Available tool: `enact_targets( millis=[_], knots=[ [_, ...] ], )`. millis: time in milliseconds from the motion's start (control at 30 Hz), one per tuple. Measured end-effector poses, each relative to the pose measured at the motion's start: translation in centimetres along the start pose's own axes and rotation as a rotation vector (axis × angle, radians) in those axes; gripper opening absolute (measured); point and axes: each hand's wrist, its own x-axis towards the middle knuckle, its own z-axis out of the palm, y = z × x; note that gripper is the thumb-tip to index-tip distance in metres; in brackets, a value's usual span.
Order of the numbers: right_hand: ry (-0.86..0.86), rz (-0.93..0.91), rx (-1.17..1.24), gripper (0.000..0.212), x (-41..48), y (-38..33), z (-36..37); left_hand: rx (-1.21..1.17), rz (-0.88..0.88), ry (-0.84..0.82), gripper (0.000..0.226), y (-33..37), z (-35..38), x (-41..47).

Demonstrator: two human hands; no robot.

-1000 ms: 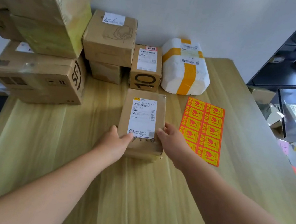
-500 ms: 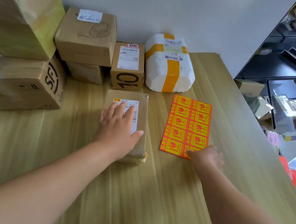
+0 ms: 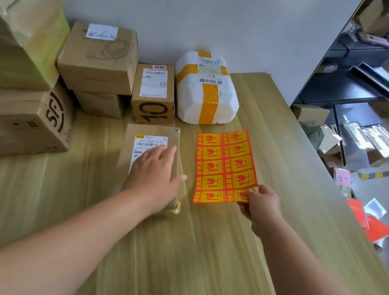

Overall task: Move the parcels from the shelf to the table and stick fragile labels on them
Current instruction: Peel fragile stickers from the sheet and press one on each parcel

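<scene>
- Left hand (image 3: 155, 167): palm down on the flat parcel (image 3: 152, 130), fingers straight and close together, thumb spread past the parcel's right edge; it presses and does not grip
- Flat parcel: brown, lies flat on the counter (image 3: 198, 259) about mid-width, long side running away from the person; the white shipping label on its top is partly hidden under the hand
- Right hand (image 3: 261, 203): pinches the near right corner of the sheet of fragile labels (image 3: 223, 166), thumb on top, other fingers curled beneath
- Sheet of fragile labels: orange-red with yellow stickers in two columns, just right of the flat parcel, a strip of bare counter between them (cannot tell whether the pinched corner is lifted)
- Back row by the wall, right to left: white foam parcel (image 3: 205, 94) bound with yellow tape; small box marked 10 (image 3: 153, 92), directly behind the flat parcel; headphone-sketch box (image 3: 98, 60) stacked on a lower box (image 3: 100, 104)
- Far left: SF box (image 3: 18, 121) with a large taped box (image 3: 16, 25) on top
- Dark metal shelf (image 3: 370, 83) stands right of the counter, holding cartons and bags (contents blurred)
</scene>
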Motion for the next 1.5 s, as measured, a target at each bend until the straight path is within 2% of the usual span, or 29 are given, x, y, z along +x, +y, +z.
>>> enact_targets(
  millis=[100,233,367,433,500,700,800,933,1100,1200,1300,1500],
  knots=[
    [-0.005,-0.063,0.095,0.014,-2.4,-1.3,-1.2,-0.154,-0.049,-0.005,0.069,0.9,-1.1,-0.8],
    [-0.035,-0.15,0.169,0.013,-6.2,-2.9,-3.1,-0.412,-0.175,-0.103,0.061,2.3,-3.0,-2.2],
    [-0.131,-0.227,0.207,0.011,-10.6,-4.4,-4.1,-0.799,-0.331,-0.197,0.044,3.3,-5.1,-3.6],
    [-0.199,-0.269,0.228,0.013,-12.7,-5.0,-4.2,-0.997,-0.373,-0.266,0.03,3.8,-6.8,-4.7],
    [-0.264,-0.297,0.231,0.012,-14.7,-5.6,-4.0,-1.105,-0.39,-0.31,0.027,4.0,-8.5,-5.7],
    [-0.377,-0.352,0.205,0.01,-19.6,-6.8,-3.0,-1.207,-0.41,-0.304,0.014,2.0,-12.8,-9.0],
    [-0.382,-0.357,0.278,0.011,-21.6,-7.4,-2.2,-1.207,-0.397,-0.291,0.012,0.6,-14.3,-10.6],
    [-0.455,-0.256,0.454,0.018,-24.1,-8.2,-0.1,-1.307,-0.369,-0.206,0.019,-0.5,-16.1,-12.4],
    [-0.682,-0.091,0.4,0.02,-27.4,-9.1,2.9,-1.426,-0.345,-0.069,0.016,-0.9,-17.7,-13.6],
    [-0.753,-0.091,0.38,0.022,-28.3,-10.2,3.9,-1.429,-0.336,-0.007,0.014,-0.7,-18.1,-13.8],
    [-0.767,-0.147,0.362,0.027,-28.4,-11.6,3.9,-1.498,-0.362,-0.026,0.009,-0.1,-18.7,-13.8],
    [-0.779,-0.184,0.299,0.021,-27.1,-13.2,2.3,-1.578,-0.332,-0.128,0.013,1.8,-19.3,-13.9]
  ],
)
